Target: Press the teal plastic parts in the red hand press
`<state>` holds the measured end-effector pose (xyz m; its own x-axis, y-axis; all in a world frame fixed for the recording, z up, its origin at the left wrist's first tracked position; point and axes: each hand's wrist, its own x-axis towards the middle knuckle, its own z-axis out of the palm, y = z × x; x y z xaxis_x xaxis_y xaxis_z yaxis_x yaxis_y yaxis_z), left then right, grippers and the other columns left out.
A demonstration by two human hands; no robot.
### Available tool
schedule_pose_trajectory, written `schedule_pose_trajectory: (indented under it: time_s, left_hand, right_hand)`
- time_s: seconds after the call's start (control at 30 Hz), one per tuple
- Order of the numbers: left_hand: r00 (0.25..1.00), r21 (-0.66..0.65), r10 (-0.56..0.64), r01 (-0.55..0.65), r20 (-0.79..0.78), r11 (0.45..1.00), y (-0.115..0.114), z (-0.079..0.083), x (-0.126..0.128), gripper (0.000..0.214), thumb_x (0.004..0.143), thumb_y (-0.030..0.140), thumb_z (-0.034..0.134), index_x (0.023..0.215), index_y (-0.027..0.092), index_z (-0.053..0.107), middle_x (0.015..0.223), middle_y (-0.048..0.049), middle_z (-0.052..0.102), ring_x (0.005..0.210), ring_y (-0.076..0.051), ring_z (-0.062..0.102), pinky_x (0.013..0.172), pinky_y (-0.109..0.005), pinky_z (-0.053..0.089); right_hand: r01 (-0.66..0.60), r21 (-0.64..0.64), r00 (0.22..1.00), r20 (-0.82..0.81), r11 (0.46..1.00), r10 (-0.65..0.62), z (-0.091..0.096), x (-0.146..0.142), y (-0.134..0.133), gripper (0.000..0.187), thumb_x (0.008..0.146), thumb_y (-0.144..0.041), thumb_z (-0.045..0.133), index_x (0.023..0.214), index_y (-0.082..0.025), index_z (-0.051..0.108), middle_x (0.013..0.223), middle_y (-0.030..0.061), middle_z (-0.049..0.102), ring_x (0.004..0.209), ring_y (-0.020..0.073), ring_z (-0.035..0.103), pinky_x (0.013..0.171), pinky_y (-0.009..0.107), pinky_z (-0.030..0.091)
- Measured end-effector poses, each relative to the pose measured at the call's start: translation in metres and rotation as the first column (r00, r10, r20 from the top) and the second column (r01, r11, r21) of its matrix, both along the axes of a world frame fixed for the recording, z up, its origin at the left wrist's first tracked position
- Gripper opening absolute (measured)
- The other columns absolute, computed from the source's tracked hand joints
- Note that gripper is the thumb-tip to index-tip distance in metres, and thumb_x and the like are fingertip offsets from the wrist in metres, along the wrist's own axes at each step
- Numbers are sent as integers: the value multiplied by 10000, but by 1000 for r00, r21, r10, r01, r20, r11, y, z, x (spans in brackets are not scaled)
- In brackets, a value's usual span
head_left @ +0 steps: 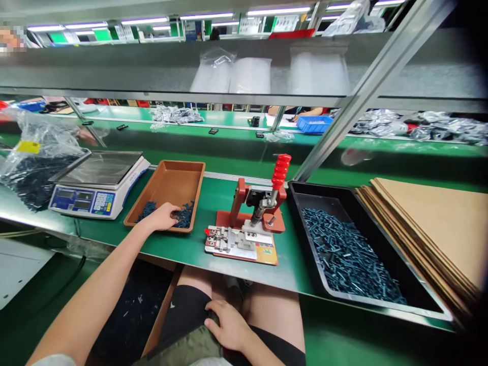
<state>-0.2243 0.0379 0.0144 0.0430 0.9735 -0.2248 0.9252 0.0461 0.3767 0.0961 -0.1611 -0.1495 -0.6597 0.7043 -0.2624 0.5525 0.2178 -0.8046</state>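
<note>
My left hand [163, 217] reaches into the near end of a brown tray [164, 191]. Its bent thumb and forefinger stand apart among small dark blue plastic pieces [185, 216]. No piece can be made out in the fingers. My right hand [230, 325] rests on my lap, over black shorts and an olive cloth [198, 343], fingers loosely spread. Between the two trays stands a toggle clamp fixture [247, 223] with an upright red handle [281, 171] and a metal jig [231, 240] on its base. Neither hand touches it.
Left of the brown tray is a weighing scale [99, 183], with a bag of dark parts [34, 168] beside it. A black tray [310, 244] of thin dark blue pieces and stacked cardboard [430, 218] lie right. A slanted metal post [366, 96] rises behind.
</note>
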Motion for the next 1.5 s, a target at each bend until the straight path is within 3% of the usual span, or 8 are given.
schedule_pose_trajectory:
  time_s: [0.23,0.43,0.67,0.9,1.1,1.27,1.37,1.5]
  left_hand:
    - [994,60,82,-77,-75,995,9,6,-1,369,826,191,521,1093,170,775,1182,-94,752,1115,-250,680,1010,-319,500]
    - [980,58,126,-119,-151,991,8,4,8,398,822,231,599,1190,133,717,1036,-98,768,956,-224,695,919,-299,517]
    - [978,60,113,-104,-175,993,8,5,12,504,850,152,552,1347,149,635,1281,-100,701,1178,-239,637,1058,-292,435]
    - [972,87,124,-108,-198,990,7,7,12,360,834,299,657,1154,158,741,1091,-105,768,1028,-243,699,938,-285,503]
    - [964,115,125,-101,-233,988,2,12,11,274,872,366,588,980,190,769,1075,-107,777,1006,-255,705,876,-285,514]
    - [959,195,116,-67,-257,979,-5,21,14,402,919,352,422,1023,138,745,1082,-98,768,1078,-283,674,955,-340,505]
    - [941,397,216,-99,-262,913,-3,17,6,460,919,440,374,1044,169,724,1022,-10,751,1045,-243,655,950,-379,523]
    - [947,757,319,-174,-48,630,-18,14,-7,425,892,491,408,1067,217,683,969,30,714,940,-216,658,859,-415,544]
  right_hand:
    - [139,-32,978,-151,990,-143,-13,-4,-9,386,878,-299,625,1257,-222,644,1220,96,657,1167,252,608,1040,378,453]
    - [13,-75,958,-286,997,-34,-15,-10,-12,452,785,-397,808,1194,-225,722,1154,86,665,1064,237,642,985,353,490]
    - [-113,-48,957,-272,992,96,-6,-22,-23,513,788,-467,810,1240,-246,713,1160,71,643,1058,217,639,975,313,491]
    - [-130,-53,987,-99,990,124,7,-8,-14,316,734,-439,833,981,-246,794,926,31,733,856,217,682,820,302,512]
    - [21,-43,994,-106,999,-25,10,5,-11,681,796,-447,755,1420,-252,566,1359,114,628,1208,309,615,1045,418,462]
    - [137,7,984,-112,991,-136,13,12,-15,714,809,-455,723,1455,-232,516,1356,126,625,1283,326,559,1095,443,436]
    - [173,-11,977,-121,985,-173,7,15,-19,723,813,-480,716,1461,-240,504,1388,119,610,1297,328,553,1108,449,429]
    - [221,-72,968,-104,973,-228,-3,15,-30,837,782,-523,743,1506,-233,441,1456,135,551,1332,347,526,1122,458,423]
